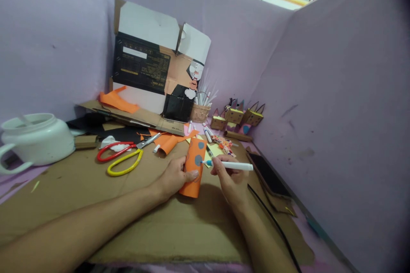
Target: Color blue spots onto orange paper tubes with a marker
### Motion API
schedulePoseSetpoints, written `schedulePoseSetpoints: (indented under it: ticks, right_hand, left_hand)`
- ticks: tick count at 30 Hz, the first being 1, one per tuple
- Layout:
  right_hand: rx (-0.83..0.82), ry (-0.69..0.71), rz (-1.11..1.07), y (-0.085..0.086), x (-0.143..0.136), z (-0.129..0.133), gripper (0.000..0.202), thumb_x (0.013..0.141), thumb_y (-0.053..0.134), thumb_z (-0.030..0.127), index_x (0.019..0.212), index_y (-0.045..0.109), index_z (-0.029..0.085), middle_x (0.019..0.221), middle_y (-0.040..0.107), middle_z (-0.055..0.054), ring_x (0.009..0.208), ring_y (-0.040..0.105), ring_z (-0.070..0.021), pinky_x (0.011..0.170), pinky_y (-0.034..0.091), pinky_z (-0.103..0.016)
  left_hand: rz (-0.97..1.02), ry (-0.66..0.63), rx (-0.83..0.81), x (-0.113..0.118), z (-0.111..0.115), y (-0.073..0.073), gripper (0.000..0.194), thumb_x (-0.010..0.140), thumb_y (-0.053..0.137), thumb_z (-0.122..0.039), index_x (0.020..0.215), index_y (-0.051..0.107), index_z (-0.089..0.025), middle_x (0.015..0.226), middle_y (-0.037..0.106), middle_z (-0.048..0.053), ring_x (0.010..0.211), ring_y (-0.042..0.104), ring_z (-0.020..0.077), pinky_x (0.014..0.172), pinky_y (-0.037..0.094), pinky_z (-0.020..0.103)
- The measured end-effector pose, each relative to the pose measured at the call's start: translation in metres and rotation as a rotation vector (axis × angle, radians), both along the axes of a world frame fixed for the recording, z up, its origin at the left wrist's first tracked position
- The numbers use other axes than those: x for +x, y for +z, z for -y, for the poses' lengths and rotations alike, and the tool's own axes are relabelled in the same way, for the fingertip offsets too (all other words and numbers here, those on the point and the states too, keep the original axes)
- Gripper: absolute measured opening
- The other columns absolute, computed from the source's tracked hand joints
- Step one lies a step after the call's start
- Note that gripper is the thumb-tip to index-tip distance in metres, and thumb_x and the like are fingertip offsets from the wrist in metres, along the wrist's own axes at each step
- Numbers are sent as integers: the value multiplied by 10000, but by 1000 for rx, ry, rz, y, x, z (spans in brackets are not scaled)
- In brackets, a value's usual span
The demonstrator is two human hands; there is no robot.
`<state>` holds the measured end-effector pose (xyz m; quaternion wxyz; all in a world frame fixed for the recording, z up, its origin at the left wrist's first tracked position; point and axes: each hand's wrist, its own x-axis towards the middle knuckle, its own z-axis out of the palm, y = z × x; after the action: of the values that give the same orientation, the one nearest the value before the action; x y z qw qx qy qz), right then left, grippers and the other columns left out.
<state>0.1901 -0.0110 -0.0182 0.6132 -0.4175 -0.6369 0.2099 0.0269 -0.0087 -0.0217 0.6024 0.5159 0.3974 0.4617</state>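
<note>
Over the brown cardboard (144, 230), the left hand (173, 177) curls partly closed around an orange tube (191, 188) (blue dots (198, 159) run along it), while the right hand (229, 181) tightly pinches a white marker (238, 166), its tip (203, 162) at one dot.

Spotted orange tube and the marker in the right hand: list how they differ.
The tube is orange with blue-grey spots; the marker is white with blue near its tip.
The tube is broad, the marker slender.
The tube points away from the person; the marker lies crosswise, its tip at the tube.
The left hand holds the tube, the right hand the marker.
Shared: both are long and hand-held.
</note>
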Motion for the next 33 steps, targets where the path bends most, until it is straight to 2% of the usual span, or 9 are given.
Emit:
schedulePoseSetpoints:
  ticks: [7, 16, 25, 33]
  right_hand:
    - [-2, 35, -34, 1, -2, 1, 194, 809, 648, 323, 694, 646, 167, 487, 591, 19, 430, 563, -115, 427, 451, -207]
    - [15, -33, -65, -3, 0, -1, 175, 825, 646, 335, 759, 660, 174, 549, 634, 7, 482, 592, -124, 473, 468, -223]
    - [28, -13, 13, -1, 1, 0, 179, 834, 629, 322, 731, 652, 177, 521, 609, 18, 475, 575, -120, 480, 457, -224]
    - [29, -22, -12, 0, 0, 0, 181, 833, 632, 333, 748, 655, 174, 536, 617, 12, 478, 579, -124, 472, 462, -228]
  left_hand:
    - [22, -25, 32, -1, -1, 0, 373, 573, 741, -305, 872, 602, -131, 862, 683, 57, 893, 615, 252, 751, 470, 312]
    - [8, -32, 16, 0, 1, 0, 387, 579, 734, -315, 889, 590, -133, 907, 680, 74, 911, 611, 263, 781, 468, 333]
    - [0, -9, 23, 0, 0, 1, 398, 574, 743, -307, 897, 608, -118, 868, 669, 58, 831, 604, 222, 736, 467, 304]
    - [-2, -3, 13, 0, 2, 3, 370, 574, 742, -302, 871, 611, -125, 829, 670, 40, 800, 604, 211, 722, 465, 300]
